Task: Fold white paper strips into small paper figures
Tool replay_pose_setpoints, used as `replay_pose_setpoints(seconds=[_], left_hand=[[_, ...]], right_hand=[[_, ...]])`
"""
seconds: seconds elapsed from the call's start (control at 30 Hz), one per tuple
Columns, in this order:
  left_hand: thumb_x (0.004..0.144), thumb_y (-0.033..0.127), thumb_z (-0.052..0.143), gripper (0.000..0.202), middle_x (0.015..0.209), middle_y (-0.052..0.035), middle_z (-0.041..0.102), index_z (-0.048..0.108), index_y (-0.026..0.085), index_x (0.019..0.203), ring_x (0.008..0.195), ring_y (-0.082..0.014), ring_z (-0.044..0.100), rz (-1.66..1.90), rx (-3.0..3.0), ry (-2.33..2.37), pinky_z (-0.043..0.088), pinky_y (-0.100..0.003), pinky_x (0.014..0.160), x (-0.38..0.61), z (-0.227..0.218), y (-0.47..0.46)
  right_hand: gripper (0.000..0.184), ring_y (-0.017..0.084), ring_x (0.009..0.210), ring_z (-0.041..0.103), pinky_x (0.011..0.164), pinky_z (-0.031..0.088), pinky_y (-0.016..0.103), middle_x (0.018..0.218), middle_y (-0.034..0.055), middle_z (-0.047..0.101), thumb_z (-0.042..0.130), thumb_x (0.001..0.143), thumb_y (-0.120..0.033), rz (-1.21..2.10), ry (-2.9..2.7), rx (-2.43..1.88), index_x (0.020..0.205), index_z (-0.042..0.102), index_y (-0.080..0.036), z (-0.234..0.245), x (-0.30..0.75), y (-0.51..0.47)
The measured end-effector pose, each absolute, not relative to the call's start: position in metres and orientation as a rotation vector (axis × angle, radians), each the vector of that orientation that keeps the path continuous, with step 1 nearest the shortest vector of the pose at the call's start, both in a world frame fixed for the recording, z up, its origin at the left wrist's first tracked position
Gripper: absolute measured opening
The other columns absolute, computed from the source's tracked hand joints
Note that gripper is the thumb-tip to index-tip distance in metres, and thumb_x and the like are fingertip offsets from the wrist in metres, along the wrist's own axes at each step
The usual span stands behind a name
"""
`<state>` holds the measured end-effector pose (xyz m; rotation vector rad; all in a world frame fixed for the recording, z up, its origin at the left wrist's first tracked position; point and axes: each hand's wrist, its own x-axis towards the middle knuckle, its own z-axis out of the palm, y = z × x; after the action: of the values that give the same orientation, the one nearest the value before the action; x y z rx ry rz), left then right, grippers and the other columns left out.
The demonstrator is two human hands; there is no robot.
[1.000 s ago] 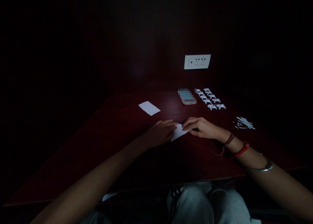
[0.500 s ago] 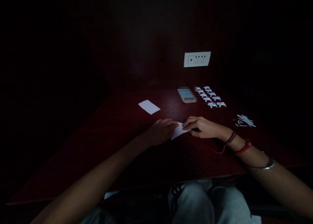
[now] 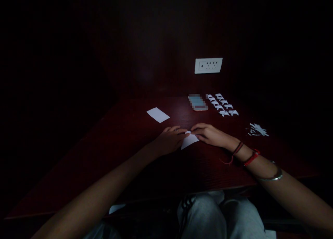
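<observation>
A small white piece of paper [image 3: 189,141] lies on the dark red table [image 3: 130,155] between my hands. My left hand [image 3: 170,140] rests on its left edge with curled fingers pressing down; a ring shows on one finger. My right hand [image 3: 210,134] presses on the paper's right upper edge, fingers together and bent. Red and dark cords and a metal bangle circle my right wrist and forearm.
A white card [image 3: 158,114] lies at the left rear. A phone [image 3: 198,102] lies at the back, with two rows of several small folded white paper pieces [image 3: 222,104] beside it. Paper scraps [image 3: 257,130] lie at right. A white wall socket [image 3: 208,65] sits behind.
My right hand has slid a little left along the paper toward my left hand. The view shifted slightly.
</observation>
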<state>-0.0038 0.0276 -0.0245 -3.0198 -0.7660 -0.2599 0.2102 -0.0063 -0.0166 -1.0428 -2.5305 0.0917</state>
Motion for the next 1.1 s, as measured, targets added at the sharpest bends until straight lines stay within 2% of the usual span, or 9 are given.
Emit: replay_pose_setpoints(seconds=[0.23, 0.5, 0.83, 1.0, 1.1], left_hand=[[0.085, 0.026, 0.035, 0.034, 0.126, -0.0037, 0.033, 0.039, 0.029, 0.119, 0.118, -0.0245, 0.024, -0.341, -2.969, -0.756, 0.028, -0.042, 0.090, -0.006, -0.028, 0.028], [0.084, 0.022, 0.033, 0.036, 0.123, 0.0005, 0.040, 0.037, 0.026, 0.120, 0.112, -0.0200, 0.033, -0.304, -3.061, -0.701, 0.029, -0.037, 0.089, -0.005, -0.024, 0.028], [0.085, 0.024, 0.033, 0.034, 0.122, -0.0006, 0.041, 0.039, 0.026, 0.118, 0.109, -0.0185, 0.036, -0.309, -3.052, -0.728, 0.028, -0.035, 0.088, -0.007, -0.024, 0.029], [0.085, 0.024, 0.033, 0.031, 0.118, -0.0014, 0.044, 0.041, 0.025, 0.115, 0.108, -0.0190, 0.036, -0.367, -3.034, -0.719, 0.026, -0.036, 0.089, -0.006, -0.026, 0.028], [0.085, 0.027, 0.034, 0.027, 0.112, -0.0017, 0.047, 0.046, 0.024, 0.109, 0.104, -0.0179, 0.039, -0.451, -3.042, -0.734, 0.025, -0.036, 0.090, -0.001, -0.028, 0.028]], right_hand=[[0.028, 0.015, 0.093, 0.052, 0.090, 0.033, 0.038, 0.100, 0.0069, 0.059, 0.043, 0.078, -0.012, 0.113, -2.571, -1.003, 0.102, 0.056, -0.017, -0.020, 0.213, -0.003], [0.030, 0.015, 0.092, 0.051, 0.083, 0.037, 0.033, 0.101, 0.0068, 0.059, 0.039, 0.080, -0.012, 0.086, -2.621, -0.978, 0.106, 0.054, -0.016, -0.017, 0.211, -0.003], [0.024, 0.019, 0.092, 0.050, 0.082, 0.033, 0.037, 0.097, 0.0032, 0.061, 0.047, 0.072, -0.012, -0.082, -2.730, -1.129, 0.090, 0.061, -0.019, -0.001, 0.227, -0.018], [0.019, 0.018, 0.086, 0.053, 0.082, 0.036, 0.033, 0.087, 0.0043, 0.063, 0.048, 0.067, -0.009, -0.004, -2.763, -1.192, 0.076, 0.063, -0.017, 0.009, 0.237, -0.025], [0.020, 0.016, 0.085, 0.053, 0.080, 0.038, 0.029, 0.087, 0.0048, 0.062, 0.045, 0.070, -0.009, 0.070, -2.737, -1.185, 0.076, 0.063, -0.015, 0.011, 0.238, -0.022]])
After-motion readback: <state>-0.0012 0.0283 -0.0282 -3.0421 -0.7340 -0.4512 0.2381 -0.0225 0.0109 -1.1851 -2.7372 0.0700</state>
